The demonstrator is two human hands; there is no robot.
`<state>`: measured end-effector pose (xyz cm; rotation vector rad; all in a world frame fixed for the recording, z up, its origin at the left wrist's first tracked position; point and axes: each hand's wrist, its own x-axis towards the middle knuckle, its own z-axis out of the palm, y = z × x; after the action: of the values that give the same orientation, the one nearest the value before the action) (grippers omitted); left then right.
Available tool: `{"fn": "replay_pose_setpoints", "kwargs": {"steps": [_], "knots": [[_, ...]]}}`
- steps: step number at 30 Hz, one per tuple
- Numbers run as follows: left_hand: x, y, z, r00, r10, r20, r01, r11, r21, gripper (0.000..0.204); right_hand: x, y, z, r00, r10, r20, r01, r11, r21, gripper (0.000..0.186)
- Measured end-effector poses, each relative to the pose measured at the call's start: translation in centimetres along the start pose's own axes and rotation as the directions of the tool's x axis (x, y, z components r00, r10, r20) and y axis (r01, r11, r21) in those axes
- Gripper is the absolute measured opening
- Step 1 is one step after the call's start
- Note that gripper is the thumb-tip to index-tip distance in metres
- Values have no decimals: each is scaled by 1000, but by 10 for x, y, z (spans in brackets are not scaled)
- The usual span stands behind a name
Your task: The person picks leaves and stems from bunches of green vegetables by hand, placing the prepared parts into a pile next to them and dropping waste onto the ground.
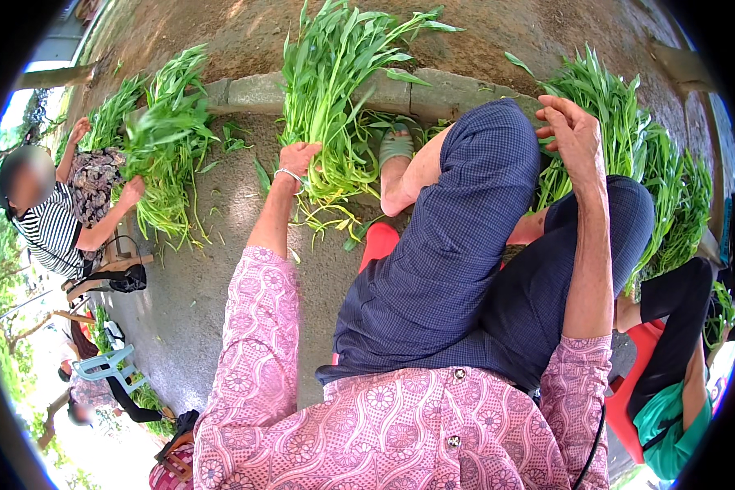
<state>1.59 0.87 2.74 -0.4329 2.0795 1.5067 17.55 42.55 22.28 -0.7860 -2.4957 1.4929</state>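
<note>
My left hand (299,160) is closed on the stems at the side of a large heap of long-stemmed leafy greens (335,106), which look like water spinach. The heap lies across the stone curb with its leaves pointing away from me and its pale, yellowish cut ends toward me. Above my right knee, my right hand (570,135) is raised with bent fingers apart, and nothing shows in it. Another pile of greens (612,106) lies beyond that hand on the right, partly hidden by my hand and leg.
A stone curb (257,92) separates pavement from bare soil. My sandalled foot (396,155) is just right of the middle heap. At left, a person in stripes (57,216) handles another bunch (171,139). A person in green (670,425) sits close on my right by a red chair (641,351).
</note>
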Motion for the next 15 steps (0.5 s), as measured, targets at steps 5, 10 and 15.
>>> {"fn": "replay_pose_setpoints", "kwargs": {"steps": [5, 10, 15], "knots": [[14, -17, -22, 997, 63, -47, -60, 996, 66, 35, 0, -3, 3, 999, -28, 24, 28, 1000, 1, 33], [8, -13, -5, 999, -35, -16, 35, 999, 30, 43, -1, -1, 1, 1000, -19, 13, 19, 1000, -8, 33], [21, -37, -14, 998, -25, -55, 37, 970, 240, 38, 0, -3, 2, 1000, -27, 15, 27, 1000, -14, 32]]}}
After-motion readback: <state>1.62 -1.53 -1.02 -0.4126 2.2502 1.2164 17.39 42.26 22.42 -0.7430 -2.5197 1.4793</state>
